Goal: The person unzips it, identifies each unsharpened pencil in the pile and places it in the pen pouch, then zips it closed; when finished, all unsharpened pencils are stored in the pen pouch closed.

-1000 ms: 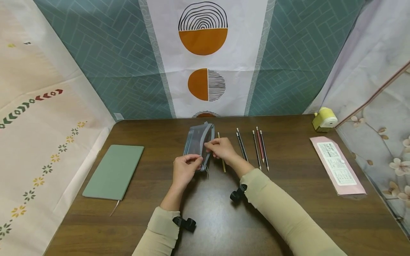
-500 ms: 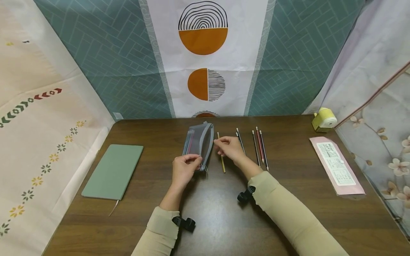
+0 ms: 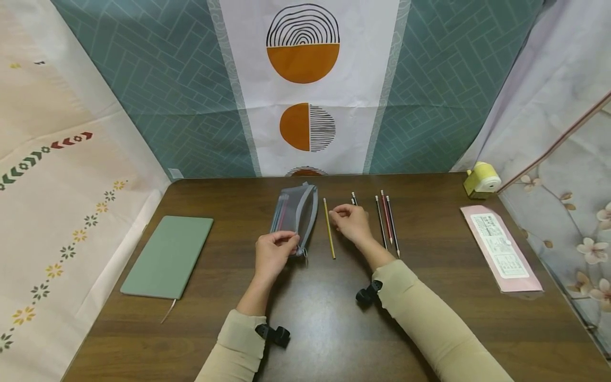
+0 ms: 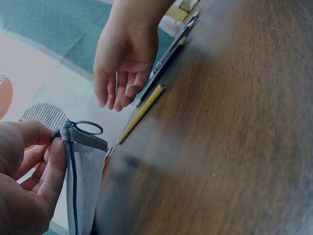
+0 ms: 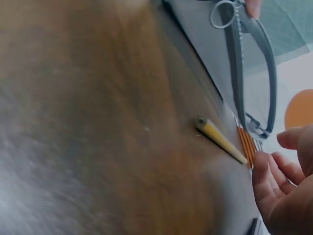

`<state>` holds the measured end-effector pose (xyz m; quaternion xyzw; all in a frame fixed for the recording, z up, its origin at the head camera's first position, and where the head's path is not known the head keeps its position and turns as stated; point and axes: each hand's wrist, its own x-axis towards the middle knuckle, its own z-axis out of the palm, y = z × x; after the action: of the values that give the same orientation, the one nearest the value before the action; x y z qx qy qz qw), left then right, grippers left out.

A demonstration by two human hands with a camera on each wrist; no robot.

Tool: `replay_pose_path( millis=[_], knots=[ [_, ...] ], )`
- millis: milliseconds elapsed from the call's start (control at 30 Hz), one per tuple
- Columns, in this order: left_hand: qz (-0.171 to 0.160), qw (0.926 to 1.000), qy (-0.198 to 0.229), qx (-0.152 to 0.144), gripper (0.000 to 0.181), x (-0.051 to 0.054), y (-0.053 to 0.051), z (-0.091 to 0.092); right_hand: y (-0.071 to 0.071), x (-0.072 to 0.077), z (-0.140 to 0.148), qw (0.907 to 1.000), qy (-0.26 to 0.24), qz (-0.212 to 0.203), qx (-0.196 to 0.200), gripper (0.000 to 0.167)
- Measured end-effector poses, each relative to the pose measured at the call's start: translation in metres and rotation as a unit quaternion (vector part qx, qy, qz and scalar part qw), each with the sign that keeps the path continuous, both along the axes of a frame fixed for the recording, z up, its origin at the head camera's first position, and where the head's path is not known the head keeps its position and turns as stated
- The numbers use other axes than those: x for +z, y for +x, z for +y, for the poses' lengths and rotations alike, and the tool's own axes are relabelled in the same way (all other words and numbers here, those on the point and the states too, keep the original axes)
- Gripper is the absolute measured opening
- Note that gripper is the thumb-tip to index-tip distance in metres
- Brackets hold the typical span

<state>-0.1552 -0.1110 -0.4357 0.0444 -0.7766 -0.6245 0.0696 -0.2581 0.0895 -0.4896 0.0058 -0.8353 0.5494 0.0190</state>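
Note:
A grey-blue mesh pencil case [image 3: 287, 204] lies on the table with its zipper open. Slim sticks, bluish and reddish, show through its side. My left hand [image 3: 274, 255] pinches the near end of the case beside the zipper pull [image 4: 88, 128], between thumb and forefinger. To the right of the case lies a yellow pencil [image 3: 329, 229]. My right hand [image 3: 352, 224] hovers just right of that pencil, fingers loosely bent, nothing between them. It partly hides two dark pencils [image 3: 354, 197]. Beyond it lie two black pencils [image 3: 380, 218] with a red pencil [image 3: 385, 212] between them.
A green notebook [image 3: 169, 257] with a ribbon lies on the left of the wooden table [image 3: 324, 339]. A yellow-and-white pencil sharpener [image 3: 482, 180] stands at the back right corner. Nearer on that side is a pink packet [image 3: 501, 249] with a white label.
My right hand has let go of the case's opening and moved right, past the yellow pencil. The left hand keeps its pinch on the case, almost unmoved.

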Motion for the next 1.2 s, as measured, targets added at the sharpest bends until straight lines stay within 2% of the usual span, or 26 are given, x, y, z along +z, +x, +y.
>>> replay_pose_path(
  millis=[133, 267, 433, 667, 767, 900, 1000, 1200],
  knots=[
    [0.003, 1.0, -0.002, 0.0, 0.011, 0.0, 0.0, 0.0, 0.001, -0.007, -0.006, 0.9975, 0.045, 0.052, -0.015, 0.016],
    [0.005, 1.0, -0.004, 0.0, 0.011, 0.001, 0.001, 0.0, 0.002, -0.016, -0.012, 0.9945, 0.044, 0.091, -0.026, 0.018],
    [0.009, 0.9999, -0.007, 0.0, 0.011, 0.001, 0.001, 0.0, 0.003, -0.023, -0.015, 0.9921, 0.05, 0.11, -0.036, 0.023],
    [0.008, 0.9999, -0.011, 0.002, 0.011, 0.001, 0.001, -0.001, 0.002, -0.021, -0.015, 0.9897, 0.108, 0.095, -0.003, 0.026],
    [0.003, 0.9999, -0.013, 0.002, 0.011, 0.0, 0.002, -0.001, 0.002, -0.02, -0.014, 0.988, 0.123, 0.093, -0.005, 0.022],
    [0.006, 0.9999, -0.014, 0.002, 0.01, 0.0, 0.003, 0.0, 0.001, -0.019, -0.013, 0.9826, 0.147, 0.113, -0.013, 0.015],
    [0.009, 0.9999, -0.012, 0.001, 0.01, 0.0, 0.003, 0.001, 0.0, -0.018, -0.013, 0.9812, 0.154, 0.115, -0.016, 0.011],
    [0.008, 0.9999, -0.011, 0.002, 0.01, 0.0, 0.003, 0.0, -0.003, -0.017, -0.012, 0.9835, 0.155, 0.094, -0.012, 0.008]
  ],
)
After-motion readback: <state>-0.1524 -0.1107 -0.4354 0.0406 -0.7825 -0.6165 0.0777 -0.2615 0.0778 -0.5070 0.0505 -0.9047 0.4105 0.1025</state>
